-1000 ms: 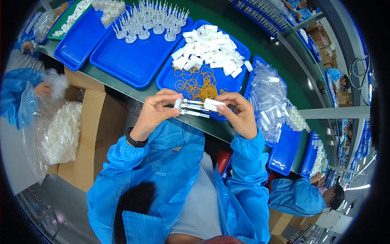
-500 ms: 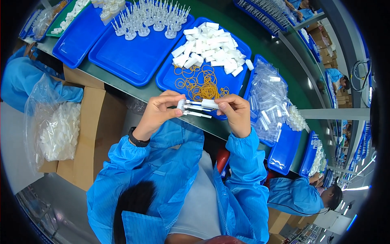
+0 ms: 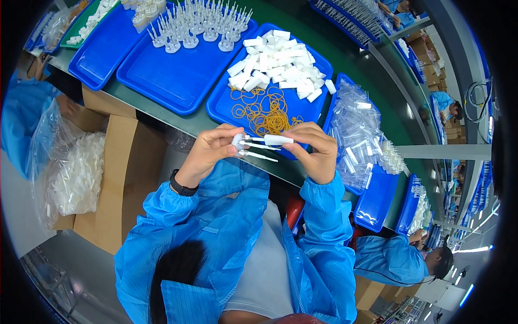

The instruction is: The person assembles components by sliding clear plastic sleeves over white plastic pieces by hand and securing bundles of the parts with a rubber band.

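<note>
My left hand pinches the base of a white plastic piece with several thin prongs. The piece lies sideways, its prongs pointing to the right. Between the thumb and fingers of my right hand is a white foam block, at the end of the upper prong. Whether the prong goes into the block I cannot tell. Just beyond my hands, a blue tray holds a heap of white foam blocks and a loose pile of tan rubber bands.
Another blue tray carries several upright pronged pieces. To the right, clear plastic sleeves fill a tray, with a bare blue tray nearer me. An open carton with bagged white parts stands left, beside a co-worker.
The foam block has tilted slightly and its outer end shows more between my right fingers. The pronged piece has turned a little. At the left, the co-worker has shifted, an arm now near the carton.
</note>
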Demonstrator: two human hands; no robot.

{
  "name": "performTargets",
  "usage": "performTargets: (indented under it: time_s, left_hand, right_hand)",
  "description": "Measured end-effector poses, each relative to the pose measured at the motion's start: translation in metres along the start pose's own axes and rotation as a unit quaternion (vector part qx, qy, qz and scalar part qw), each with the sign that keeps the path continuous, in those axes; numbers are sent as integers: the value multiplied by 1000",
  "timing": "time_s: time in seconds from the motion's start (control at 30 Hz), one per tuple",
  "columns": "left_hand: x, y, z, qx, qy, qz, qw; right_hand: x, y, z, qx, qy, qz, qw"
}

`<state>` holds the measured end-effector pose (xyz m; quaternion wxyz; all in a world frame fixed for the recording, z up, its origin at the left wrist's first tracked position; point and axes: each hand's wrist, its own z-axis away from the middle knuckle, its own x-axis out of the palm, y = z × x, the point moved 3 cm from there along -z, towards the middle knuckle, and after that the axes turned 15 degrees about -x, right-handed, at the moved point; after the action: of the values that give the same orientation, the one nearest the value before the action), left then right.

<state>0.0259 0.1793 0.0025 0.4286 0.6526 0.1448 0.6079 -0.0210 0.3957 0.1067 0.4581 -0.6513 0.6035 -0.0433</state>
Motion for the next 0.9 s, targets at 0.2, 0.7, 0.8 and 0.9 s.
performTargets:
  time_s: [0.2, 0.7, 0.8, 0.9]
  left_hand:
    - [3, -3, 0, -35, -7, 4, 999]
    - [-8, -7, 5, -13, 57, 17, 998]
    - [-5, -8, 5, -28, 52, 42, 997]
    - [-2, -9, 8, -23, 23, 47, 998]
  right_hand:
    - [14, -9, -2, -78, -63, 114, 988]
    - [-17, 76, -24, 8, -71, 261, 963]
    - [-17, 109, -30, -39, -85, 353, 931]
    - [-8, 119, -38, -43, -121, 368, 921]
